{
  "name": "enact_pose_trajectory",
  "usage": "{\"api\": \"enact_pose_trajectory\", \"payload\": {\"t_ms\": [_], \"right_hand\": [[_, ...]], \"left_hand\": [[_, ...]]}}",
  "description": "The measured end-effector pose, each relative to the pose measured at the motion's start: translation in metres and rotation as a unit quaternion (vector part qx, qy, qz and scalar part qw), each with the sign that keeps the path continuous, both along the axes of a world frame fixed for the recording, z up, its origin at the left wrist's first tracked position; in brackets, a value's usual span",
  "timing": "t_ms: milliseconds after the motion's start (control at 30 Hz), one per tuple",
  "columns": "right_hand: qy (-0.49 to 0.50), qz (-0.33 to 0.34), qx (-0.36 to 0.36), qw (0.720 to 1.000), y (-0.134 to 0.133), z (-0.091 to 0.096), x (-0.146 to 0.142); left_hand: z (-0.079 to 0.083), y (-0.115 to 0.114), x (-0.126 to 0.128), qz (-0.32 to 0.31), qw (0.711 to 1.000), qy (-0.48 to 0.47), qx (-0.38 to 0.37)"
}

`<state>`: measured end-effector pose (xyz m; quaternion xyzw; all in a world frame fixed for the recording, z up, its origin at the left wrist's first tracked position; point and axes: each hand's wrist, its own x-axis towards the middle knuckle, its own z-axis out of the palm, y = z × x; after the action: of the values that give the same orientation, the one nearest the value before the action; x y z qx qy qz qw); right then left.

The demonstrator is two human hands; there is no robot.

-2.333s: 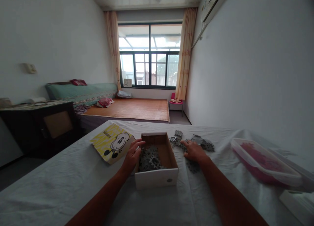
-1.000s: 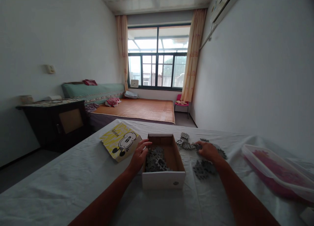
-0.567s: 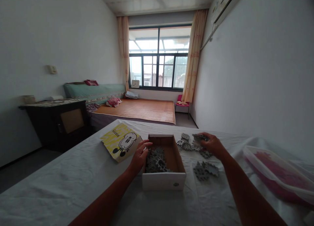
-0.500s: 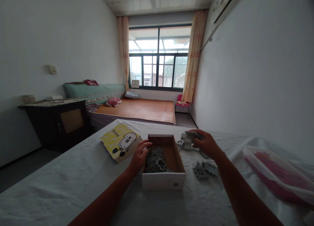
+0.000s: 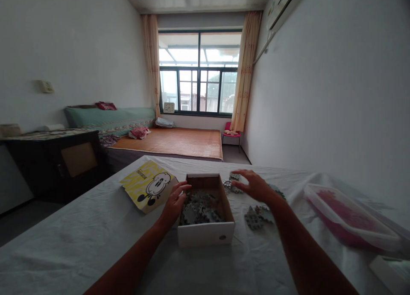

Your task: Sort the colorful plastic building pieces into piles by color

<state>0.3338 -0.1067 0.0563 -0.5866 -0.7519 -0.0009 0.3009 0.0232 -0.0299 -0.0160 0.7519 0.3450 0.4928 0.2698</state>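
A white open box [image 5: 205, 236] stands on the cloth-covered table with grey notched interlocking puzzle pieces [image 5: 203, 207] inside. My left hand [image 5: 173, 201] is closed over its left rim, fingertips at the inner edge. To the right of the box, my right hand [image 5: 253, 185] hovers over a small pile of grey puzzle pieces [image 5: 235, 176], fingers apart, with no piece visible in it. Nearer me, another cluster of grey puzzle pieces [image 5: 254, 218] lies on the cloth, and my right forearm passes beside it. More pieces are partly hidden behind the right wrist.
Left of the box lies a yellow and white lid [image 5: 149, 186] with a cartoon animal on it. A clear tub [image 5: 349, 214] with pink contents sits at the right. A white box corner [image 5: 389, 271] shows at lower right. Beyond the table [image 5: 80, 243] is a bed [image 5: 179, 142].
The flat grey piece in my right hand is gone from it, and the hand has opened over the pile. More pieces show in the box. The view has turned slightly right.
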Motion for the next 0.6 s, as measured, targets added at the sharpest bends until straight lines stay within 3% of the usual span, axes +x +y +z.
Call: {"api": "enact_pose_trajectory", "payload": {"t_ms": [67, 133, 233, 333, 533, 600], "right_hand": [[-0.030, -0.114, -0.038, 0.992, 0.003, -0.015, 0.052], [-0.039, -0.256, -0.072, 0.963, 0.004, -0.039, 0.091], [-0.043, -0.353, -0.155, 0.922, 0.005, -0.071, 0.117], [-0.070, -0.326, -0.231, 0.914, 0.014, -0.078, 0.118], [-0.125, -0.267, -0.353, 0.888, 0.048, -0.057, 0.123], [-0.127, -0.231, -0.347, 0.900, 0.055, -0.055, 0.129]], "left_hand": [[-0.001, 0.001, 0.000, 0.000, 1.000, 0.000, 0.001], [-0.001, 0.001, 0.000, 0.001, 1.000, -0.002, 0.002], [-0.001, 0.001, 0.000, 0.003, 1.000, -0.003, 0.001], [-0.001, 0.001, 0.000, 0.004, 1.000, -0.003, 0.002], [-0.005, 0.004, 0.000, 0.005, 1.000, -0.012, 0.003], [-0.006, 0.004, 0.000, 0.004, 1.000, -0.012, 0.003]]}}
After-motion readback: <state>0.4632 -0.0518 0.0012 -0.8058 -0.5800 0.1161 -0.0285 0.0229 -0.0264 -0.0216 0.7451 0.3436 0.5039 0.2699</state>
